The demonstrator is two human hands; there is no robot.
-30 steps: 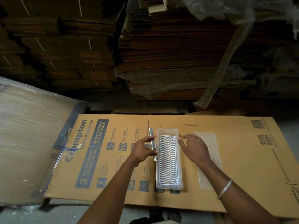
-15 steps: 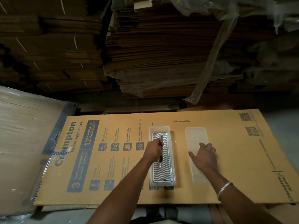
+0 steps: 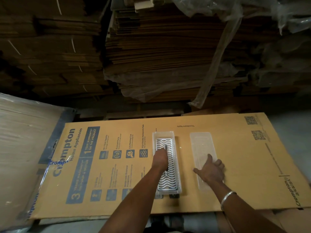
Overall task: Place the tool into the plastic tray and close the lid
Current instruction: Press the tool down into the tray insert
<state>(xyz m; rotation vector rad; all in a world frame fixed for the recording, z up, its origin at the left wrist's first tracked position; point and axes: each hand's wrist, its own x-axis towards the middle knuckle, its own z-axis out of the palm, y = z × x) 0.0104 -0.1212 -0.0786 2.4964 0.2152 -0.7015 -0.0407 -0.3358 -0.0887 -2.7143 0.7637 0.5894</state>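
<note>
A person's two bare arms reach forward over a flattened printed cardboard sheet (image 3: 235,157) that serves as the work surface. The left hand (image 3: 159,158) is inside a clear plastic tray (image 3: 178,165), which has a white wavy-patterned liner. Its grip is narrow, closed around a slim dark tool (image 3: 165,147) that lies lengthwise along the tray's middle; the tool's far end shows just beyond the fingertips, and a short part shows just below the hand. Whether the tool rests fully on the liner cannot be told.

To the right of that grip, apart from the tray, a clear plastic lid (image 3: 202,145) lies flat on the cardboard, parallel to the tray. The right hand (image 3: 210,170) lies on the lid's near half, fingers spread wide and flat, thumb pointing towards the tray, holding nothing. A metal bangle (image 3: 227,196) circles the right wrist.

Beyond both hands, stacks of flattened cardboard boxes (image 3: 168,56) fill the dim background, partly draped in clear plastic.
</note>
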